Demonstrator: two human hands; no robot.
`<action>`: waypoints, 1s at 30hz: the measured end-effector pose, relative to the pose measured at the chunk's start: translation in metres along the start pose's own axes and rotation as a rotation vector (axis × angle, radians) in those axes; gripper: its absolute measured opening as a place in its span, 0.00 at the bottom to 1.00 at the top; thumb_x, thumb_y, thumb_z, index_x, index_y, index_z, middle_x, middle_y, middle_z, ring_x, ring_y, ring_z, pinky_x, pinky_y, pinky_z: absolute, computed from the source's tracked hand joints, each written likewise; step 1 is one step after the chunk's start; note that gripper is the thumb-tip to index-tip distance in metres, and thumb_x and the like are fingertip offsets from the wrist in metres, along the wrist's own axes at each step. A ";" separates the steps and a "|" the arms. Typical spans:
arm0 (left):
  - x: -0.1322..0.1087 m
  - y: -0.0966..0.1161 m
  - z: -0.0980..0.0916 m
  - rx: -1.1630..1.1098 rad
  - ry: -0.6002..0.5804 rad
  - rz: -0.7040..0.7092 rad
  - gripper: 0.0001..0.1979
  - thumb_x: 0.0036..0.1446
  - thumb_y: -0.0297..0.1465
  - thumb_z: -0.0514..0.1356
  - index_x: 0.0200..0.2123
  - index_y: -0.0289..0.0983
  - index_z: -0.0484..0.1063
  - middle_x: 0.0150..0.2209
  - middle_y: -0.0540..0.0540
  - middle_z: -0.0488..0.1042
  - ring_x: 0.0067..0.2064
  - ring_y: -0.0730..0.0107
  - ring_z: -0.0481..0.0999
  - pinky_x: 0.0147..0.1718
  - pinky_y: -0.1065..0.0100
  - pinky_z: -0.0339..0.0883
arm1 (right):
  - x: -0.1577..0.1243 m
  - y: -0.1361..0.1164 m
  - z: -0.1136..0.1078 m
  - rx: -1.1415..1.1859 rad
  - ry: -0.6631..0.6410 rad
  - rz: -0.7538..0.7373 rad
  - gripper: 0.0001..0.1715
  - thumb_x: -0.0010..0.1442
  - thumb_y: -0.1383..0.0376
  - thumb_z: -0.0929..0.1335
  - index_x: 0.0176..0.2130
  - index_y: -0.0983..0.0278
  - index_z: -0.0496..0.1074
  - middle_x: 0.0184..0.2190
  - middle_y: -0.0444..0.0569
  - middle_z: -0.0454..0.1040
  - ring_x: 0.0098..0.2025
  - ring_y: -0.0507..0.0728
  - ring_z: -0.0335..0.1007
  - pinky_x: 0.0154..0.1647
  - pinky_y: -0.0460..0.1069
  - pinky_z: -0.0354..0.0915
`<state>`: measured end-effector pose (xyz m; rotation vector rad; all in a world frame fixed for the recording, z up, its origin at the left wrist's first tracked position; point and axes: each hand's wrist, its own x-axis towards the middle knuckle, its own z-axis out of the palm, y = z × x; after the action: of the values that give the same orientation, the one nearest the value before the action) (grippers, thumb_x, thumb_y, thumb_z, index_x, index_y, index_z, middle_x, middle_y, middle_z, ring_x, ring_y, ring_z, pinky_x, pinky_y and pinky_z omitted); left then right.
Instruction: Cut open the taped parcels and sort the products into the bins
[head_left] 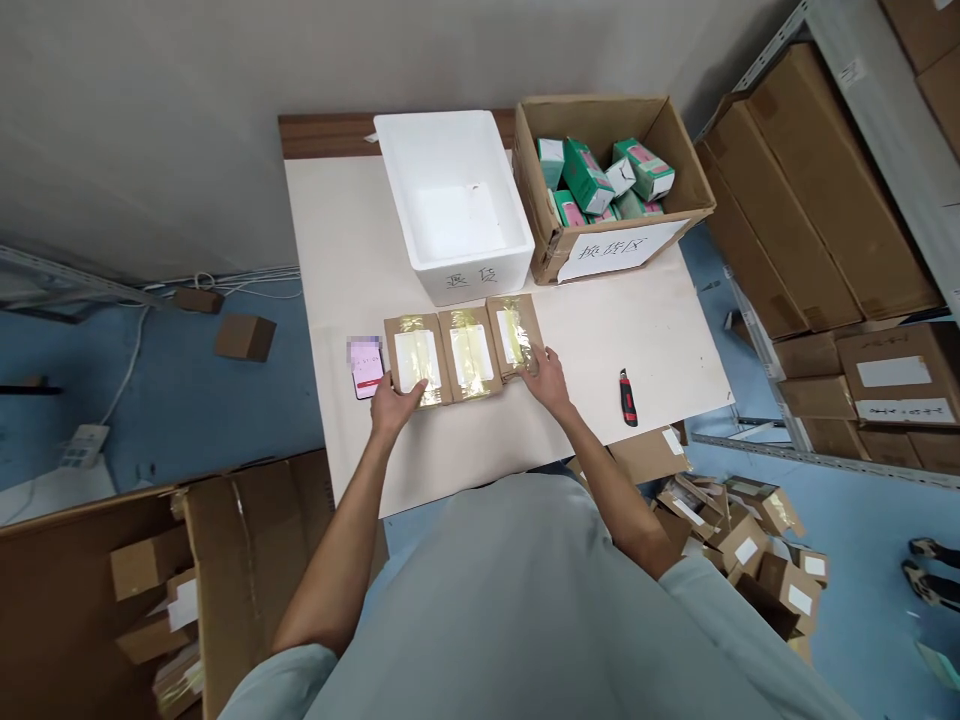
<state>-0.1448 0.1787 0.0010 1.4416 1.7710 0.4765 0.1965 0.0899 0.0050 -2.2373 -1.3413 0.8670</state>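
Observation:
Three small brown taped parcels with white labels lie side by side on the white table [600,330]: the left parcel [416,358], the middle parcel [469,352] and the right parcel [514,335]. My left hand [395,400] rests on the near edge of the left parcel, fingers bent over it. My right hand [546,378] touches the near right corner of the right parcel with fingers spread. A phone [367,367] with a red button on its screen lies just left of the parcels.
A white foam box [453,205] and a cardboard box [609,180] of green cartons stand at the table's back. A red utility knife [628,397] lies right. Small parcels are piled on the floor at right [757,550], and an open carton [150,590] stands left. Shelves with cartons [840,230] line the right.

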 end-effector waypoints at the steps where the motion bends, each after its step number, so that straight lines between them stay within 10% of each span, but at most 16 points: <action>1: -0.001 0.002 0.000 0.027 -0.017 -0.039 0.33 0.55 0.52 0.72 0.57 0.39 0.77 0.49 0.33 0.84 0.54 0.35 0.85 0.61 0.39 0.77 | 0.003 0.002 -0.001 0.003 -0.016 -0.020 0.43 0.77 0.52 0.70 0.81 0.64 0.63 0.80 0.67 0.64 0.85 0.73 0.55 0.83 0.68 0.61; 7: -0.023 0.039 0.031 0.117 -0.017 -0.125 0.27 0.52 0.55 0.71 0.46 0.44 0.77 0.36 0.44 0.82 0.42 0.46 0.84 0.51 0.51 0.78 | 0.020 0.041 -0.027 0.014 -0.041 -0.080 0.43 0.78 0.52 0.68 0.82 0.68 0.62 0.79 0.71 0.62 0.83 0.75 0.57 0.83 0.68 0.61; 19: -0.021 0.145 0.188 0.116 0.013 -0.050 0.27 0.57 0.51 0.72 0.53 0.41 0.76 0.48 0.36 0.84 0.47 0.42 0.85 0.56 0.46 0.79 | 0.081 0.167 -0.143 -0.108 0.028 -0.034 0.44 0.79 0.47 0.67 0.82 0.65 0.62 0.84 0.69 0.56 0.85 0.78 0.53 0.81 0.73 0.61; 30: -0.017 0.133 0.208 -0.117 0.018 0.019 0.36 0.60 0.48 0.73 0.64 0.35 0.72 0.59 0.27 0.78 0.63 0.34 0.79 0.63 0.39 0.76 | 0.085 0.160 -0.146 -0.212 0.013 -0.091 0.45 0.80 0.45 0.65 0.80 0.71 0.61 0.86 0.75 0.46 0.84 0.80 0.56 0.76 0.72 0.68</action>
<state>0.1002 0.1616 -0.0278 1.3771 1.7157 0.5953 0.4290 0.0885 -0.0117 -2.3109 -1.5812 0.7057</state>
